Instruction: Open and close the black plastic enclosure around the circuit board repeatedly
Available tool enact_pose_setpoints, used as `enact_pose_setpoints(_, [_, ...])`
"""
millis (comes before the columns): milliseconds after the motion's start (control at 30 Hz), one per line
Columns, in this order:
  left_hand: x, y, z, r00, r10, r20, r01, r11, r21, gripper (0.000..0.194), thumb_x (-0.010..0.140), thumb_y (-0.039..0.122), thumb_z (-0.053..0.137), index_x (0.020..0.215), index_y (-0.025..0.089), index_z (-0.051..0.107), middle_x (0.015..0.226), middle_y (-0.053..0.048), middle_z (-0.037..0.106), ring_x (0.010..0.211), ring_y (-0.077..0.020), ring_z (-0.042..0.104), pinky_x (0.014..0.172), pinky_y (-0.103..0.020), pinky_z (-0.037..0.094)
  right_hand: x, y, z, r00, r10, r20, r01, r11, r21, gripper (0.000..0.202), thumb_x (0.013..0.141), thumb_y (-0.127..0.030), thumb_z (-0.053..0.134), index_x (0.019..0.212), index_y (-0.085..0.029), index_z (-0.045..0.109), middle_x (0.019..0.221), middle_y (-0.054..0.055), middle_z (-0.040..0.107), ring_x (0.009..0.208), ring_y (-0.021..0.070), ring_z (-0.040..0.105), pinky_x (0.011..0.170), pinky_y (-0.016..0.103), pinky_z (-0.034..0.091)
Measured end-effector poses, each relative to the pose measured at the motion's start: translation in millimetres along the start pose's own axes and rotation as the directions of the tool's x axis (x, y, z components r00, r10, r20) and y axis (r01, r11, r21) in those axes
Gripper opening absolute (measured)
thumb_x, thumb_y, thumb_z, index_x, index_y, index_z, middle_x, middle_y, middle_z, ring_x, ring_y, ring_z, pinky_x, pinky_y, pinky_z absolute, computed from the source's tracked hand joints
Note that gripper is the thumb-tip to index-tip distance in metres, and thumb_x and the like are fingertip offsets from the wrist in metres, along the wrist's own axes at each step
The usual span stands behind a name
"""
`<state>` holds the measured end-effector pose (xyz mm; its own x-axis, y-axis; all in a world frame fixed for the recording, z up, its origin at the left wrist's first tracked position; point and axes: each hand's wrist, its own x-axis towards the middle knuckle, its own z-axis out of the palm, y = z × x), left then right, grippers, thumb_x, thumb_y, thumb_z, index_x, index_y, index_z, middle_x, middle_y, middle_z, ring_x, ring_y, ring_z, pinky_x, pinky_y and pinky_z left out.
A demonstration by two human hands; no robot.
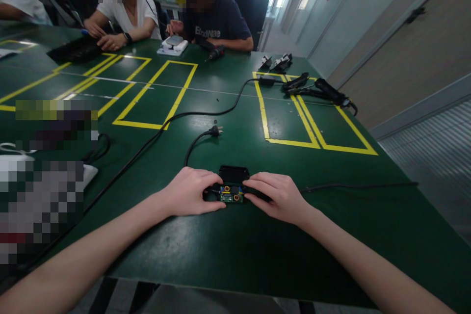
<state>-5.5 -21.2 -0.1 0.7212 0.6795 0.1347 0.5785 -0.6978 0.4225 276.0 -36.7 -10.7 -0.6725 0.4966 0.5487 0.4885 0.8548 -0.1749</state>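
A small green circuit board (231, 196) with copper-coloured rings lies near the front of the green table. My left hand (195, 190) grips its left end between thumb and fingers. At the right end, my right hand (276, 195) pinches the board in the same way. Just behind the board stands a black plastic casing part (234, 173), touching or nearly touching the fingertips of both hands. A black cable (342, 185) runs off to the right from beneath my right hand. Behind my left hand, a black cord ends in a plug (214, 131).
A long black cable (191, 113) crosses the green table (176, 250), which has yellow tape outlines. Black tools (327, 91) lie at the back right. Across the table sit people, with a power drill (214, 52) and a white device (172, 45) before them. Blurred items lie at left.
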Motion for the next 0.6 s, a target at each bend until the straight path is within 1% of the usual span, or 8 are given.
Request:
enact_pose_setpoints(100, [0.6, -2.1, -0.1, 0.999, -0.037, -0.014, 0.038, 0.999, 0.016, 0.036, 0.085, 0.048, 0.078, 0.105, 0.02, 0.069, 0.09, -0.002, 0.077, 0.073, -0.0172, 0.072, 0.062, -0.025, 0.048, -0.3, 4.3, -0.7, 0.999, -0.026, 0.024, 0.025, 0.998, 0.054, 0.011, 0.104, -0.023, 0.059, 0.103, -0.017, 0.067, 0.092, 0.007, 0.076, 0.077, 0.0168, 0.071, 0.067, 0.028, 0.055])
enact_pose_setpoints(167, [1.3, -2.3, 0.0, 0.999, -0.045, -0.019, 0.046, 0.999, 0.028, 0.035, 0.085, 0.048, 0.078, 0.103, 0.02, 0.069, 0.088, -0.002, 0.076, 0.072, -0.0173, 0.071, 0.062, -0.025, 0.047, -0.6, 6.7, -1.7, 0.998, -0.029, 0.061, 0.023, 0.995, 0.101, 0.01, 0.103, -0.021, 0.059, 0.103, -0.017, 0.068, 0.092, 0.007, 0.076, 0.078, 0.017, 0.071, 0.067, 0.028, 0.055])
enact_pose_setpoints(233, [1.9, -2.1, 0.5, 0.999, -0.036, -0.02, 0.037, 0.999, 0.03, 0.034, 0.085, 0.047, 0.077, 0.103, 0.02, 0.068, 0.088, -0.002, 0.075, 0.074, -0.018, 0.07, 0.063, -0.026, 0.048, -0.9, 8.5, -3.0, 0.994, -0.011, 0.105, -0.004, 0.989, 0.146, 0.012, 0.102, -0.019, 0.058, 0.106, -0.018, 0.069, 0.094, 0.008, 0.076, 0.08, 0.0175, 0.07, 0.068, 0.029, 0.056])
enact_pose_setpoints(333, [2.5, -2.8, 1.0, 0.999, 0.005, -0.038, -0.004, 1.0, 0.023, 0.032, 0.087, 0.043, 0.077, 0.106, 0.019, 0.068, 0.089, -0.003, 0.074, 0.079, -0.0198, 0.069, 0.067, -0.027, 0.049, -1.7, 10.2, -4.5, 0.985, 0.012, 0.169, -0.044, 0.982, 0.184, 0.014, 0.1, -0.018, 0.057, 0.107, -0.018, 0.069, 0.094, 0.008, 0.075, 0.081, 0.018, 0.07, 0.069, 0.029, 0.055])
enact_pose_setpoints(467, [2.3, -5.3, -0.3, 0.991, 0.114, -0.068, -0.116, 0.993, -0.016, 0.025, 0.09, 0.04, 0.073, 0.102, 0.018, 0.067, 0.088, -0.004, 0.072, 0.079, -0.0192, 0.067, 0.065, -0.027, 0.047, -2.5, 10.2, -4.2, 0.975, 0.027, 0.221, -0.069, 0.98, 0.186, 0.011, 0.099, -0.015, 0.058, 0.098, -0.02, 0.069, 0.093, 0.006, 0.073, 0.08, 0.017, 0.068, 0.067, 0.027, 0.051])
enact_pose_setpoints(533, [1.8, -6.4, -1.2, 0.985, 0.153, -0.081, -0.158, 0.985, -0.065, 0.017, 0.093, 0.034, 0.068, 0.097, 0.018, 0.068, 0.086, -0.004, 0.071, 0.077, -0.0179, 0.066, 0.064, -0.026, 0.046, -2.2, 9.5, -3.5, 0.972, 0.029, 0.234, -0.073, 0.981, 0.182, 0.011, 0.097, -0.014, 0.058, 0.094, -0.02, 0.067, 0.091, 0.006, 0.072, 0.079, 0.0167, 0.066, 0.066, 0.027, 0.048])
enact_pose_setpoints(600, [1.5, -7.7, -1.8, 0.984, 0.155, -0.093, -0.166, 0.977, -0.134, 0.011, 0.093, 0.025, 0.061, 0.094, 0.018, 0.069, 0.084, -0.004, 0.07, 0.075, -0.0161, 0.065, 0.065, -0.025, 0.045, -1.5, 8.8, -2.7, 0.968, 0.032, 0.247, -0.078, 0.98, 0.182, 0.011, 0.096, -0.012, 0.057, 0.093, -0.019, 0.065, 0.09, 0.005, 0.07, 0.078, 0.0166, 0.064, 0.065, 0.026, 0.046])
